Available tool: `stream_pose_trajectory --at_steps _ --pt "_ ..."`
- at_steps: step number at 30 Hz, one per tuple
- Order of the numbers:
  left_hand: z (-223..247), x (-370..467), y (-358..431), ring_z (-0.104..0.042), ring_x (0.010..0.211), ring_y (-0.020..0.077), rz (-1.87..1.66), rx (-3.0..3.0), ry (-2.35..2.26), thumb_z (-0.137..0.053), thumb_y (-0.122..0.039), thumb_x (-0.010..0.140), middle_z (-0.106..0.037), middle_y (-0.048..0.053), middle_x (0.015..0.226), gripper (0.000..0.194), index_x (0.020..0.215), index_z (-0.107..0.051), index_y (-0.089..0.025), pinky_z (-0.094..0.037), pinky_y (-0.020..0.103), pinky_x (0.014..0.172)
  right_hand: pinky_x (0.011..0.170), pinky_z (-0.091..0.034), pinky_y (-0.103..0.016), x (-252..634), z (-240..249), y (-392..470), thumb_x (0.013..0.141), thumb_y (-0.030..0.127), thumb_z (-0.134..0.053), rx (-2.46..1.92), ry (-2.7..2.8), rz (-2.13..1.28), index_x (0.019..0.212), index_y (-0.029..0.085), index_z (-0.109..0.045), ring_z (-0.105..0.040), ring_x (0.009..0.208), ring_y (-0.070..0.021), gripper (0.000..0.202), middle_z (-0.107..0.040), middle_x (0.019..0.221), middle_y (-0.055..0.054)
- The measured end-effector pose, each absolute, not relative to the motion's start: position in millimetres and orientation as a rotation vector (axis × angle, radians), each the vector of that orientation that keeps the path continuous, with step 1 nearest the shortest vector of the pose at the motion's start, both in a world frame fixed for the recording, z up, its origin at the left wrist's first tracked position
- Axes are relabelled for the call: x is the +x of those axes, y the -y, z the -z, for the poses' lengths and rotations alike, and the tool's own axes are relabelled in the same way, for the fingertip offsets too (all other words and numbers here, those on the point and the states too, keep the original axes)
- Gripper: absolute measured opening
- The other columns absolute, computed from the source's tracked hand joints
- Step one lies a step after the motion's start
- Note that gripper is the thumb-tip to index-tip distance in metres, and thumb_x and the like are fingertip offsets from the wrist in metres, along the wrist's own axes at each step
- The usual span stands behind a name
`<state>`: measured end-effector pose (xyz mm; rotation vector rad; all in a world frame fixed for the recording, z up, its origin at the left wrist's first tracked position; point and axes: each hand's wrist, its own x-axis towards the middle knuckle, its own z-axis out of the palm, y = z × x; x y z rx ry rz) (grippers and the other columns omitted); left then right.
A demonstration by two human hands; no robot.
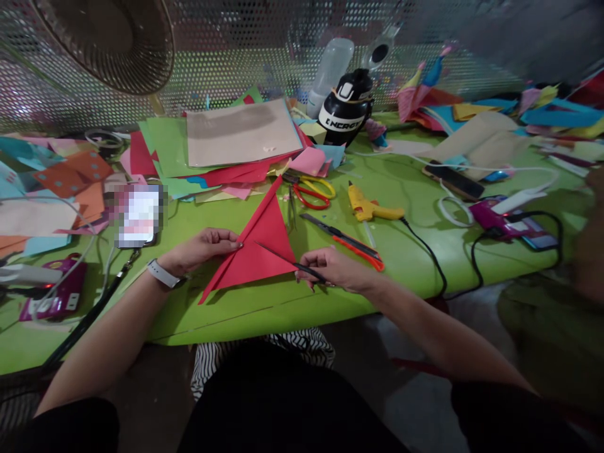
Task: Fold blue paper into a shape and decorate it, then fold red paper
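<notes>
A red paper triangle [259,242] lies folded on the green table [226,314] near its front edge. My left hand [205,247] pinches the paper's left edge and holds it down. My right hand [333,269] grips a pair of dark scissors [283,258] whose thin blades reach leftward over the red paper's lower right part. A white watch sits on my left wrist.
Behind the paper lie red-and-yellow scissors [312,192], a yellow glue gun [368,207] with black cord, and an orange-black cutter [349,241]. A stack of coloured sheets [226,145], a black bottle [346,110], phones and cables crowd the table. A fan [113,38] stands back left.
</notes>
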<state>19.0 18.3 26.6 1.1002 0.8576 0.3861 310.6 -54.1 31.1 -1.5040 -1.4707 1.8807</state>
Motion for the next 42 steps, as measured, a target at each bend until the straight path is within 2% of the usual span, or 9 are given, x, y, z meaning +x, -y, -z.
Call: stream_pose_trajectory --at_steps 19,32,42 --pt "-26.7 20.4 -15.7 -0.063 0.072 0.0084 -0.393 1.079 -0.838 -0.081 -0.027 0.078 -0.074 0.002 0.081 0.017 0.088 -0.075 -0.015 -0.049 0.02 0.071 0.042 -0.026 -0.021 307.6 -28.0 53.5 0.05 0.056 -0.089 -1.452 1.402 -1.934 0.062 0.018 -0.057 -0.045 0.045 -0.0057 0.051 -0.057 0.051 0.004" --pt "-23.9 20.1 -15.2 -0.065 0.074 0.0084 -0.388 1.082 -0.827 -0.078 -0.024 0.081 -0.075 0.002 0.085 0.014 0.091 -0.075 -0.014 -0.051 0.02 0.073 0.036 -0.021 -0.022 312.0 -24.8 54.9 0.06 0.058 -0.085 -1.473 1.481 -1.928 0.066 0.017 -0.059 -0.036 0.038 -0.0032 0.049 -0.061 0.054 0.003" --pt "-24.4 21.6 -12.9 -0.066 0.073 0.0085 -0.384 1.052 -0.818 -0.082 -0.026 0.077 -0.076 0.002 0.083 0.017 0.088 -0.075 -0.015 -0.051 0.018 0.07 0.036 -0.021 -0.021 311.9 -23.6 54.6 0.06 0.057 -0.085 -1.474 1.499 -1.921 0.065 0.017 -0.058 -0.036 0.038 -0.0031 0.048 -0.062 0.054 0.002"
